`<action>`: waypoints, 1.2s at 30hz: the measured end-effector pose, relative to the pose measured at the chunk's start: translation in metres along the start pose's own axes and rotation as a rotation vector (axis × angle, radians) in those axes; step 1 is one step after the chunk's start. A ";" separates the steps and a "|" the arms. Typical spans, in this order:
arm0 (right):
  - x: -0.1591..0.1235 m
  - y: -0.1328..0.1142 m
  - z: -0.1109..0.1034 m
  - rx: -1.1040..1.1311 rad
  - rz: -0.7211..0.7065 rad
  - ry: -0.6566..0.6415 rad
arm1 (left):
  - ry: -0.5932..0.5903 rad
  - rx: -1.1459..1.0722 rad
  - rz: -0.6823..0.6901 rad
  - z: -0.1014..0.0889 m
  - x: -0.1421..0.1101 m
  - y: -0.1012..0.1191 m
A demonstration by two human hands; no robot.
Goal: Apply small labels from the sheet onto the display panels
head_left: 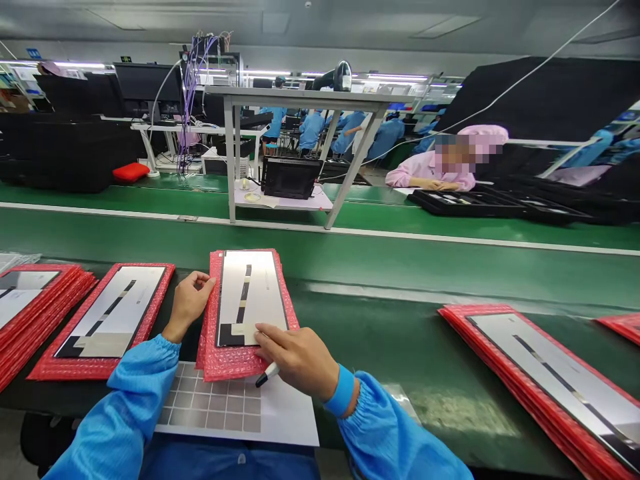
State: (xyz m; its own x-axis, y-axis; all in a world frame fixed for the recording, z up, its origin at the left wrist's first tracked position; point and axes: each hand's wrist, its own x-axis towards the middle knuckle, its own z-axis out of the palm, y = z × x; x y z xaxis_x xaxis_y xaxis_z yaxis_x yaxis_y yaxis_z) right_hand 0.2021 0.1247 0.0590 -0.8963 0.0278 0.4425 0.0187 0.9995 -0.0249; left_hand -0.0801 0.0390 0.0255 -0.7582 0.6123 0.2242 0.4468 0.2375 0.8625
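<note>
A silver panel (253, 293) with a dark strip down its middle lies on a stack of red bubble-wrap sheets (235, 360) right in front of me. My left hand (189, 301) grips the stack's left edge, fingers curled. My right hand (295, 357) rests on the panel's near end, fingertips pressing a pale label there, with a black-tipped white marker pen (267, 377) tucked under the palm. Both sleeves are blue.
A white sheet with grey squares (240, 410) lies under the stack's near end. More panels on red wrap lie at left (107, 317), far left (23, 297) and right (560, 380). A green conveyor (400, 267) runs across; a seated person in pink (440, 170) works beyond.
</note>
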 end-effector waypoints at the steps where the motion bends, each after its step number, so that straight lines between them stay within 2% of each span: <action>1: 0.003 -0.001 0.000 -0.013 -0.022 -0.023 | -0.001 0.011 0.003 0.001 0.001 0.001; 8: 0.030 -0.011 -0.020 -0.185 -0.125 -0.360 | -0.070 0.088 0.031 0.006 0.009 0.000; 13: 0.039 -0.012 -0.027 -0.150 -0.115 -0.432 | -0.007 0.158 0.136 0.007 0.005 0.007; 15: 0.039 -0.005 -0.024 -0.078 -0.004 -0.384 | 0.024 0.189 0.201 0.007 0.004 0.010; 16: 0.038 0.001 -0.022 -0.019 0.098 -0.325 | 0.037 0.204 0.231 0.007 0.004 0.011; 19: 0.039 0.029 -0.019 0.255 0.525 -0.113 | 0.072 0.234 0.293 0.008 0.007 0.010; 22: 0.042 0.059 -0.017 0.574 0.855 -0.105 | 0.098 0.251 0.329 0.010 0.010 0.007; 26: 0.041 0.078 -0.011 0.721 1.001 -0.151 | 0.099 0.275 0.373 0.013 0.010 0.005; 32: 0.043 0.080 -0.007 0.892 1.114 -0.191 | 0.094 0.308 0.400 0.017 0.008 0.003; 36: 0.048 0.083 -0.009 0.978 1.153 -0.166 | 0.083 0.303 0.384 0.017 0.008 0.005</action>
State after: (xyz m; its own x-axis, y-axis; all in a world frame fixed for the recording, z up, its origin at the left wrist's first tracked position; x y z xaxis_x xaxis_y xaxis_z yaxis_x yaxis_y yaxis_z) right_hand 0.1646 0.2089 0.0862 -0.6375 0.6944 -0.3339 0.4899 0.0309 -0.8712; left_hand -0.0760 0.0573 0.0238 -0.5417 0.6394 0.5457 0.8098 0.2230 0.5426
